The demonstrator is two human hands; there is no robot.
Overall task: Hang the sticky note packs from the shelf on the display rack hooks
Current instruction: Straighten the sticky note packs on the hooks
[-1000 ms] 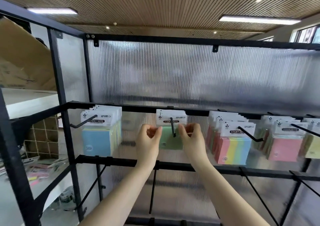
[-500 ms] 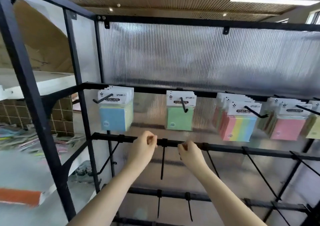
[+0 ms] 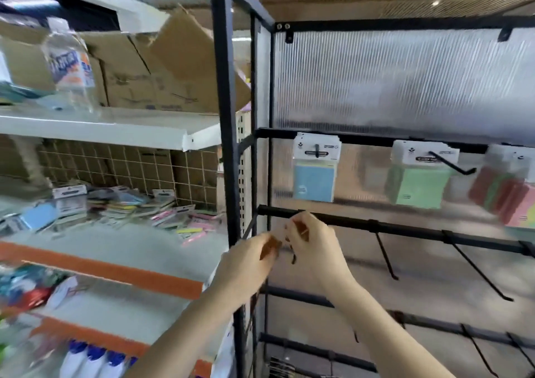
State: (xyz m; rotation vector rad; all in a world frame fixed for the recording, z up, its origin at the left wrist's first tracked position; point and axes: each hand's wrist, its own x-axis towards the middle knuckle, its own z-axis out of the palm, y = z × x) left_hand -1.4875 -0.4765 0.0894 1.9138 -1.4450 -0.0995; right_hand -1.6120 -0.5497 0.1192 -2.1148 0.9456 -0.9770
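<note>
Supply: we find the loose sticky note packs (image 3: pixel 121 212) heaped flat on the white shelf (image 3: pixel 95 246) to the left of the display rack (image 3: pixel 224 117), in reach of a person standing at the rack's corner post.
Hung stock: a blue pack (image 3: pixel 315 172) and a green pack (image 3: pixel 417 179) hang by their white header cards from hooks on the rack's upper bar; a multicoloured bunch (image 3: pixel 509 198) hangs further right. We judge that hanging by the card keeps each face turned to the shopper.
Free hooks: the second bar (image 3: pixel 405 230) and the bars below carry bare black hooks (image 3: pixel 386 257), so much of the task is not yet done.
Left hand (image 3: pixel 249 264): raised in front of the corner post, fingers curled inward toward the right hand. The frame is blurred; we see no pack in it but cannot tell for certain.
Right hand (image 3: pixel 314 250): just beside the left, at the near end of the second bar, fingers bent with the tips drawn together. Something small and dark shows between the two hands; we cannot tell whether it is gripped or is merely a hook behind them.
Arms: both forearms rise from the bottom edge and converge at the hands, wrists level.
Step in hand: we judge that neither hand carries a pack, and that the next reach goes left to the shelf heap.
</note>
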